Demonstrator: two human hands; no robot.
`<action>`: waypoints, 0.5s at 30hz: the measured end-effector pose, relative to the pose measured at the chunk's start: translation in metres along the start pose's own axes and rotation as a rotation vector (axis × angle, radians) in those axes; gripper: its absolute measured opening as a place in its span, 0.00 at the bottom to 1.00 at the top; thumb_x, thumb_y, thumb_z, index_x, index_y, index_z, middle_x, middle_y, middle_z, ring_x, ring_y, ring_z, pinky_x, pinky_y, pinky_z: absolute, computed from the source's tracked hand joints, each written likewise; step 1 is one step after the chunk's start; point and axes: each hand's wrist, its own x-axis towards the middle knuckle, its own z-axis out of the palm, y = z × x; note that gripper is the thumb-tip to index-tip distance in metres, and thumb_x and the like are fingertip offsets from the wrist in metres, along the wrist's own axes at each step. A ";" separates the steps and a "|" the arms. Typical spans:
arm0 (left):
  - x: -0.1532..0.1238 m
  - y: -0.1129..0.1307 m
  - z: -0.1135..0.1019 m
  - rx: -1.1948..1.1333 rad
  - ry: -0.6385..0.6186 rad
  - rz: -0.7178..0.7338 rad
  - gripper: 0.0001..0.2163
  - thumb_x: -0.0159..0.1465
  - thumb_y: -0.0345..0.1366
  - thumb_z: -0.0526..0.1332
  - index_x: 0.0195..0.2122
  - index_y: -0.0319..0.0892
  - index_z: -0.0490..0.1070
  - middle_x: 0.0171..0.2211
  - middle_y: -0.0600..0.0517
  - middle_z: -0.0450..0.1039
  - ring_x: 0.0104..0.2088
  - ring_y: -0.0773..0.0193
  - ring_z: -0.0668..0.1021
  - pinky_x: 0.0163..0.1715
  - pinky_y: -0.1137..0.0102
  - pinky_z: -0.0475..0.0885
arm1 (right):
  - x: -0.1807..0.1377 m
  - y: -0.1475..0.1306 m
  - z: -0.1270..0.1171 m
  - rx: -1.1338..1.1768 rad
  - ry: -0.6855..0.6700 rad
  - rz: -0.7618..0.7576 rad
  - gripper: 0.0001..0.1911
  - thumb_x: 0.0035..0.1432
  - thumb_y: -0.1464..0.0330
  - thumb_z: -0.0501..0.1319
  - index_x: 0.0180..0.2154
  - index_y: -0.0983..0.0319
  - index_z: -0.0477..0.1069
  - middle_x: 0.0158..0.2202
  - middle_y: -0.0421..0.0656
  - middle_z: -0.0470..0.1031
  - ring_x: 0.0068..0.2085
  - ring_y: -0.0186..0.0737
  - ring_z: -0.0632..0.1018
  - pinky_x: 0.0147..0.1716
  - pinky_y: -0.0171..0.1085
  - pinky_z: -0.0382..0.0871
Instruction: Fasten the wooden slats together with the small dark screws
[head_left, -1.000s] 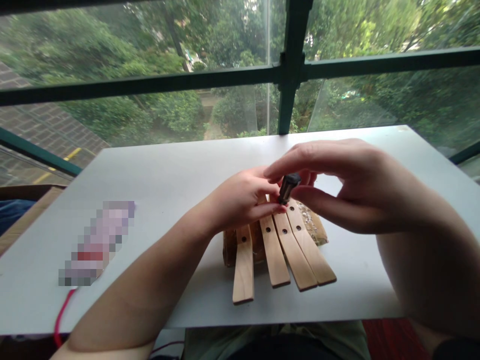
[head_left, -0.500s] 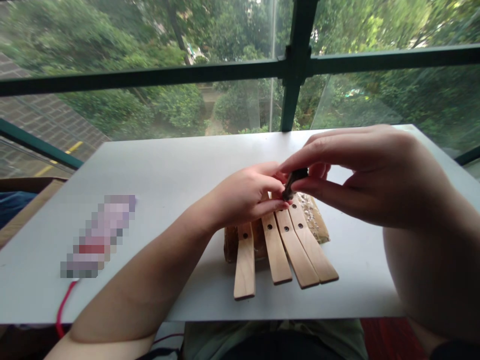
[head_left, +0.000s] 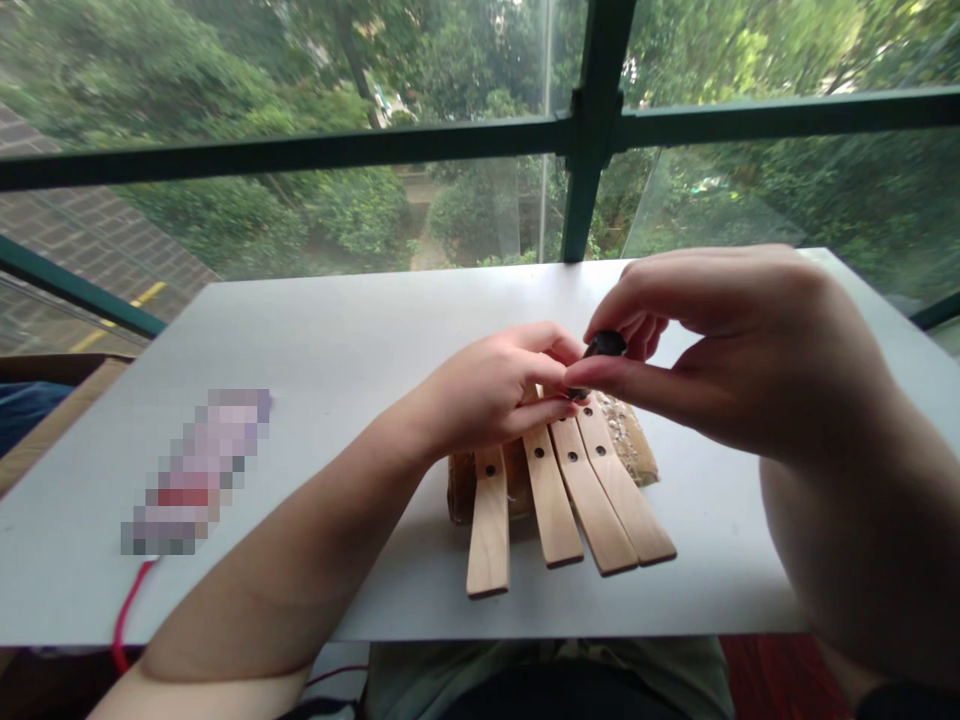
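black piece [head_left: 606, 344] is up over the wooden slats [head_left: 559, 510], pinched in right hand [head_left: 742, 340]; left hand [head_left: 499, 385] is at its lower end, can't tell if gripping. four slats lie across tan block [head_left: 636, 445] on table [head_left: 337, 330]; piece not set down yet.

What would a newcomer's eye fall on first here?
Probably the right hand, right of centre, pinching a dark piece by the left hand. Next, four wooden strips below both hands, fanned toward the viewer. Then the pixelated object at the left, a red cord at its near end.
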 end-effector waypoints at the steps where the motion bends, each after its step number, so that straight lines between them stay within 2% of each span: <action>1: 0.000 0.001 0.000 -0.002 0.006 -0.002 0.05 0.66 0.33 0.62 0.40 0.40 0.78 0.46 0.50 0.74 0.47 0.67 0.76 0.49 0.75 0.71 | 0.000 0.000 0.000 -0.011 -0.001 -0.001 0.10 0.55 0.63 0.71 0.31 0.62 0.76 0.26 0.38 0.74 0.27 0.32 0.74 0.27 0.35 0.65; 11: 0.002 0.003 -0.001 -0.018 0.062 -0.050 0.06 0.64 0.35 0.65 0.32 0.39 0.74 0.42 0.51 0.76 0.43 0.67 0.77 0.45 0.73 0.73 | 0.001 -0.002 0.003 -0.042 -0.006 0.003 0.10 0.57 0.63 0.69 0.31 0.63 0.74 0.26 0.38 0.73 0.27 0.33 0.73 0.28 0.37 0.64; 15: 0.003 0.004 -0.002 -0.015 0.050 -0.062 0.05 0.64 0.34 0.65 0.34 0.39 0.76 0.42 0.50 0.76 0.44 0.65 0.78 0.46 0.71 0.73 | 0.001 -0.004 -0.001 0.018 -0.056 -0.035 0.09 0.59 0.64 0.67 0.38 0.63 0.75 0.30 0.41 0.77 0.29 0.35 0.74 0.31 0.38 0.68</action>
